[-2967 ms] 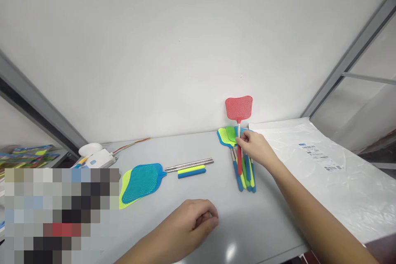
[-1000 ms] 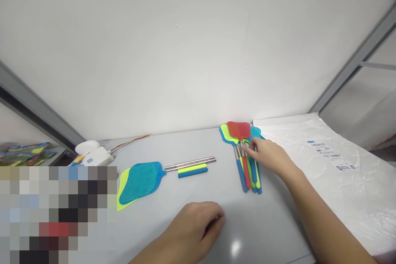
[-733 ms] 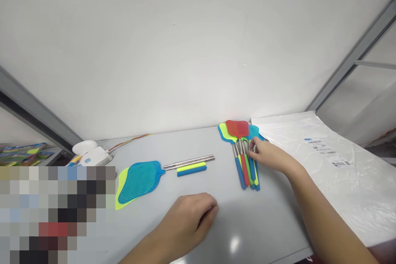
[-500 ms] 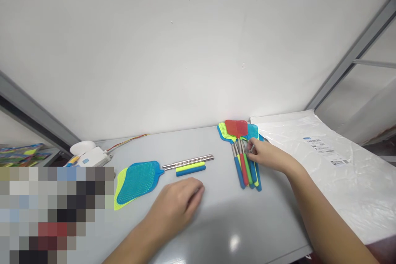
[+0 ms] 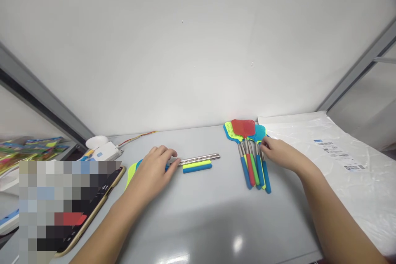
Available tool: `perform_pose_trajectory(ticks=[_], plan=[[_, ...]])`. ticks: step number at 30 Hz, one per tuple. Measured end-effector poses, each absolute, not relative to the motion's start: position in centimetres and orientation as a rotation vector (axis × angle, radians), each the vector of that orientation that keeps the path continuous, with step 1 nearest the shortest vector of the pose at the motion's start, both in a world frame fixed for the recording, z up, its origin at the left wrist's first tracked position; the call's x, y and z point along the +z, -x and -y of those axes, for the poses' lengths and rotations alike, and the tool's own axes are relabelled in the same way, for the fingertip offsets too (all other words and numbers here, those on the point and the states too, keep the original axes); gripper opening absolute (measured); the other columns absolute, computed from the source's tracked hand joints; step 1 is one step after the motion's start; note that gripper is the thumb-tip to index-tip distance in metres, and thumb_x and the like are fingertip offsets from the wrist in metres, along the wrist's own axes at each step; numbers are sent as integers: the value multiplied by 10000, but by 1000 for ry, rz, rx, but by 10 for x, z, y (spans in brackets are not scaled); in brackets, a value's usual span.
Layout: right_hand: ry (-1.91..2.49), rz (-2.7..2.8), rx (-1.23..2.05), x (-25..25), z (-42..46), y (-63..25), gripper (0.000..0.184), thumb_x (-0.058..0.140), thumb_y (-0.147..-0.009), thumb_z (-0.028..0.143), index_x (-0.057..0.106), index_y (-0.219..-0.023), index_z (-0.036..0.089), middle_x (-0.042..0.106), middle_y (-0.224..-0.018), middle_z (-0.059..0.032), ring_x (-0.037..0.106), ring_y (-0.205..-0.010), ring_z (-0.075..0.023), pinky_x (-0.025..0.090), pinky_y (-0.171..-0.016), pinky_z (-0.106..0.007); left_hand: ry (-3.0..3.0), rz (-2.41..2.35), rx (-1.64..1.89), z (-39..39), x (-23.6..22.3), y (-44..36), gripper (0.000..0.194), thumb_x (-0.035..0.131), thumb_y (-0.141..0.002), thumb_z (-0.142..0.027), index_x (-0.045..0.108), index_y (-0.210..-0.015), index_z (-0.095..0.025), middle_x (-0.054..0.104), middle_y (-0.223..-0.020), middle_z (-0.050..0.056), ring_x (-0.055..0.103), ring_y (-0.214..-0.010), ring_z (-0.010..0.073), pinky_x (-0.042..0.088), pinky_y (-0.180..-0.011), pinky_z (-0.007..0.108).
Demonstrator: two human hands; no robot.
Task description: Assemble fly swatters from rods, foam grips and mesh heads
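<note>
Over the loose fly swatter heads on the left, my left hand (image 5: 156, 170) is open, thumb and fingers apart and curved. It covers most of the blue head (image 5: 140, 162) and part of the yellow-green head (image 5: 131, 174). Just right of its fingertips lie thin metal rods (image 5: 201, 159), with a yellow-green grip (image 5: 197, 164) and a blue grip (image 5: 198, 168) in front. My right hand (image 5: 276, 152) is closed at the right edge of a pile of fly swatters (image 5: 252, 161), fingertips pinched at a metal shaft. The swatters have red, blue and yellow-green heads and coloured grips.
White plastic packaging (image 5: 309, 148) with a label covers the right side. At the left are a white device (image 5: 107, 152) with wires, a partly blurred phone (image 5: 102, 202) and colourful packets (image 5: 37, 147). A white wall (image 5: 198, 49) rises behind the grey table (image 5: 210, 210).
My left hand has moved left and away from me, from the bare table onto the loose swatter heads, and its fingers have opened. My right hand stays at the swatter pile. The view has shifted slightly.
</note>
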State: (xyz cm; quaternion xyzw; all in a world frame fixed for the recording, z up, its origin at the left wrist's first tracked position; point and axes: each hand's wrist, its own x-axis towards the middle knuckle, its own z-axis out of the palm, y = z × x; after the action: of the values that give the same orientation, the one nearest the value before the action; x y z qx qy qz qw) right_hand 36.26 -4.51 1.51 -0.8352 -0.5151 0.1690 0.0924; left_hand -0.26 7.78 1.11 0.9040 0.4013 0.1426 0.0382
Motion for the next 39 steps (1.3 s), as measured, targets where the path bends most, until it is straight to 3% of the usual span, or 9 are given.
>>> perform_pose_trajectory(ticks=[5,11,26,30,34,39], plan=[[2502,1546,779,9,49,-376,274,388,-870,243,497,-620,219,644,-620,-52,583,-493,-176,395,-506,-298,-2854,-1234,340,-82,5,5,291,425,-958,-403,627,-1039,-211,607,-1019,67,512,-958,263,421,-801,387],[2478,1642,756,8,44,-371,330,410,-886,248,486,-566,216,607,-568,-33,577,-534,-174,404,-570,-300,-2867,-1234,280,-83,-4,6,250,432,-958,-376,638,-1020,-249,617,-1028,54,508,-973,264,394,-755,373],[2585,1608,366,0,41,-376,311,381,-921,385,547,-718,218,668,-809,-93,617,-730,-249,386,-590,-322,-2819,-1236,274,-78,-8,3,185,449,-972,-329,615,-1003,-252,611,-1010,48,494,-981,241,345,-820,381],[2602,1509,133,10,37,-350,342,315,-941,469,499,-780,229,643,-752,-88,589,-658,-254,340,-536,-317,-2833,-1179,344,-71,-4,0,153,461,-974,-288,595,-1031,-243,590,-1040,46,486,-997,232,345,-841,375],[2335,1838,-3,14,25,-296,315,317,-963,417,462,-752,234,613,-666,-32,555,-585,-201,294,-514,-300,-2875,-1100,396,-58,3,-6,204,404,-999,-283,595,-965,-218,566,-1023,51,480,-999,222,348,-838,368],[1954,2372,86,15,-2,-241,258,372,-959,301,547,-789,217,652,-838,-44,586,-680,-183,320,-557,-291,-2978,-1020,307,-40,2,-15,180,451,-980,-309,587,-970,-191,555,-1035,75,475,-1002,243,366,-804,380]])
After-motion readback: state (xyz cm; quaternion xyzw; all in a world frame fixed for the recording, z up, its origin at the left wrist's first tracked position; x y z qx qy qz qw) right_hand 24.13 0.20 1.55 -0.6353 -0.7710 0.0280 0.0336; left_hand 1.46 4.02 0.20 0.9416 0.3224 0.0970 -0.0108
